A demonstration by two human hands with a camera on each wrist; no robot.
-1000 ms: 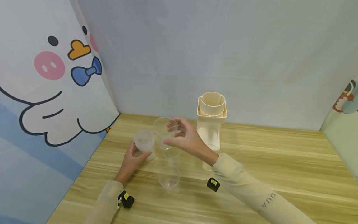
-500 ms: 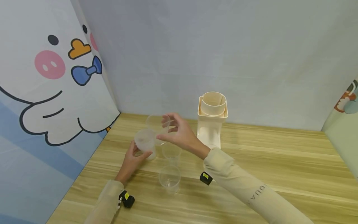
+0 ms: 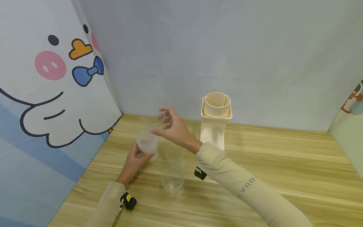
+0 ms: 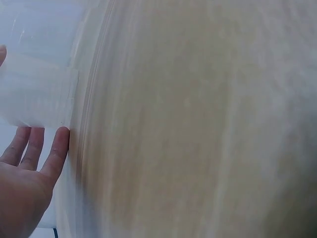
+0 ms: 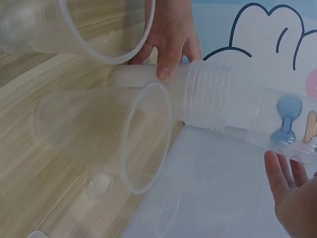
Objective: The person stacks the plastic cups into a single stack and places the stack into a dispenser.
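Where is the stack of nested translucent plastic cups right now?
In the head view, the stack is left of centre, gripped by the left hand, just below the clear plastic cup in the right hand.

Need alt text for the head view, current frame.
A person's right hand holds a clear plastic cup over a stack of translucent plastic cups gripped by the left hand. Two more clear cups stand nearby on a wood-grain table, with a cream plastic stand at back right.
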